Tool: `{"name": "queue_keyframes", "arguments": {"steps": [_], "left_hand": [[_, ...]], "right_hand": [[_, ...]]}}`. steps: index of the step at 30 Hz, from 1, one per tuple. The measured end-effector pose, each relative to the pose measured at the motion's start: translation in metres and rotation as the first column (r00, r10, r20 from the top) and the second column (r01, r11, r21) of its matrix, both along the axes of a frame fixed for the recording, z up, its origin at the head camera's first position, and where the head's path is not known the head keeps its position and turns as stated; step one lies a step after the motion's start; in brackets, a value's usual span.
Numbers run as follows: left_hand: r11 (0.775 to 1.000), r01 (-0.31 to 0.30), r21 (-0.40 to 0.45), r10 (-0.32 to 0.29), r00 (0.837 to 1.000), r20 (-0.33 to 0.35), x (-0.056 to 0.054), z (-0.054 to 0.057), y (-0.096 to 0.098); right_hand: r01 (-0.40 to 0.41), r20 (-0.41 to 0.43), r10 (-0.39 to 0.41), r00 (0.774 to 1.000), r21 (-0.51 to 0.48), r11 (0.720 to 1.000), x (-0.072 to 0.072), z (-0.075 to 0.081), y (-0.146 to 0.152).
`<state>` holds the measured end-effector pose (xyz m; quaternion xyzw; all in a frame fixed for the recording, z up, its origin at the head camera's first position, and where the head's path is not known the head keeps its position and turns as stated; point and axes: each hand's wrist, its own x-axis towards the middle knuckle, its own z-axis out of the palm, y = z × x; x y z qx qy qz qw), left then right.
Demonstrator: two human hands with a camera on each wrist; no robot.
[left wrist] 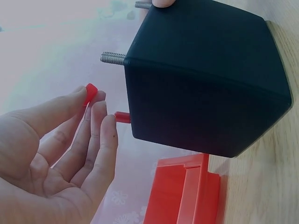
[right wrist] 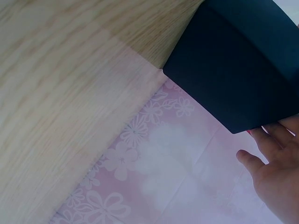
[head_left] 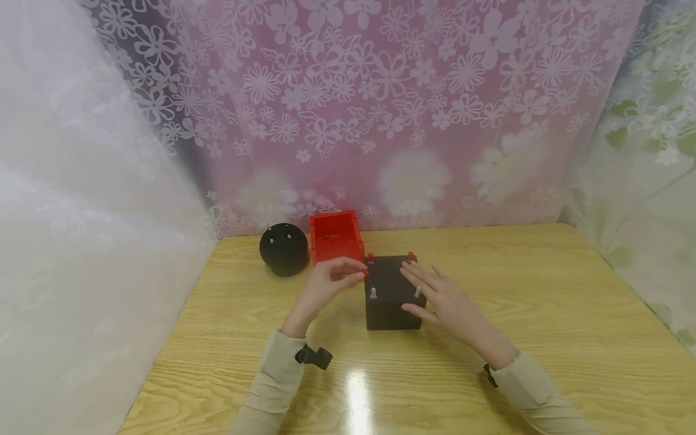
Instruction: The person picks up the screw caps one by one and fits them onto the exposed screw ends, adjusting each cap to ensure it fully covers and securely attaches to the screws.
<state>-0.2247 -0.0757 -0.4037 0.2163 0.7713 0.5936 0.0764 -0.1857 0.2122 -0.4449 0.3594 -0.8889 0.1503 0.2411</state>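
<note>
A black block point(head_left: 394, 317) stands on the table with metal threaded studs point(head_left: 373, 293) rising from its top near corners. Small red caps point(head_left: 411, 256) cover the studs at its two far corners. My left hand point(head_left: 325, 285) is at the block's left side, pinching another small red cap point(left wrist: 91, 94) between thumb and fingertips. In the left wrist view that cap is apart from the bare stud point(left wrist: 113, 58). With fingers stretched out, my right hand point(head_left: 454, 305) rests on the right part of the block's top, beside the right near stud point(head_left: 418, 292).
Behind the block to the left is an open red bin point(head_left: 337, 248). A round black piece point(head_left: 284, 251) with small metal studs sits left of the bin. The wood table point(head_left: 522, 272) ends at a flowered curtain point(head_left: 380, 121) at the back.
</note>
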Motion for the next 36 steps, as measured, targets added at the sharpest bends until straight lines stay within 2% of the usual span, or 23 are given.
{"name": "queue_keyframes", "arguments": {"steps": [11,22,36], "left_hand": [[0.997,0.070,-0.030,-0.070,0.998,-0.003,0.0024,0.0027,0.0028],[0.992,0.098,-0.073,-0.100,0.995,-0.021,0.0043,0.0025,0.0024],[0.987,0.115,-0.108,-0.117,0.993,-0.007,0.0067,0.0045,0.0005]], "right_hand": [[0.013,0.017,-0.014,1.000,0.010,1.000,0.0006,0.0008,0.0003],[0.015,0.014,-0.015,1.000,0.012,1.000,0.0011,0.0017,0.0004],[0.012,-0.005,-0.012,1.000,0.007,1.000,-0.0001,-0.0002,0.0007]]}}
